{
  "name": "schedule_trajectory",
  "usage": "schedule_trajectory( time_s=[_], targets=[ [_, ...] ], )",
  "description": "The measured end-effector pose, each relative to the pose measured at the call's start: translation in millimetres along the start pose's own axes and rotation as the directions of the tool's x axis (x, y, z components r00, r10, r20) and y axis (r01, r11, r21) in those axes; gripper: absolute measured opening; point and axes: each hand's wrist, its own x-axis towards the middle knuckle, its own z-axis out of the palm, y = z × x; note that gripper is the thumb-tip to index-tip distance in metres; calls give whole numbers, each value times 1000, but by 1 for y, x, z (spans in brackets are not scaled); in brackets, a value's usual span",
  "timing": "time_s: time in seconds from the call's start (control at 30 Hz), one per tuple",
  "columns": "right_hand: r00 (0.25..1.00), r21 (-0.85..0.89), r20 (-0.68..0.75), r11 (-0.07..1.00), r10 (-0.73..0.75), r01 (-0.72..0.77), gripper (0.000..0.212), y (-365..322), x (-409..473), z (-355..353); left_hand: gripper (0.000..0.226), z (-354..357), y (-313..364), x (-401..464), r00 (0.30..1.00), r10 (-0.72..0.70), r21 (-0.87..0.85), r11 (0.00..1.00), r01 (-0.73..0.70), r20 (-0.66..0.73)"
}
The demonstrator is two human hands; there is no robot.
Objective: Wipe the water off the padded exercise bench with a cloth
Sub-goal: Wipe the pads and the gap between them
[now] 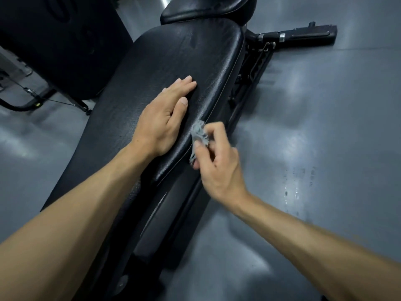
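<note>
Grey gym floor point(314, 127) surrounds the black padded bench point(169, 68). On its top the left hand point(165, 118) lies flat with straight fingers, probably to steady the body. At the pad's right edge seam the right hand point(217, 161) pinches a small grey cloth point(198, 135) with curled fingers, apparently to wipe there.

We see a dim, cool-toned scene with soft overhead light pooling as pale glare on the grey floor point(314, 101). The right hand point(219, 161) is motion-blurred, and the wide lens bends and stretches the edges.
</note>
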Motion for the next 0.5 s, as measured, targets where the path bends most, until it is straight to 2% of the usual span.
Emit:
schedule_trajectory(
  time_s=[0.07, 0.13, 0.3, 0.37, 0.43, 0.5],
  targets=[
    [991, -9, 135, 1000, -25, 26, 7, 1, -13, 1, 43, 0, 1, -1, 1000, -3, 1, 1000, 3, -8],
    [984, -37, 173, 998, -44, 51, 8, 6, -1, -9, 43, 0, 1, -1, 1000, -7, 2, 1000, 7, -15],
    [994, -5, -102, 999, 38, -38, 5, 6, 32, -16, 43, 0, 2, 0, 1000, -20, -4, 1000, 20, -19],
    [991, -7, -127, 999, 31, -32, 6, 0, 17, -2, 42, 0, 3, 0, 1000, -22, 1, 1000, 22, -18],
    [1000, 10, -23, 1000, 2, -2, 7, -5, -10, 13, 42, 0, 3, 0, 1000, -22, 6, 1000, 22, -20],
    [985, 10, 165, 999, -47, 45, 8, -7, -31, 21, 42, 0, 3, 0, 999, -21, 6, 1000, 21, -33]
  ],
)
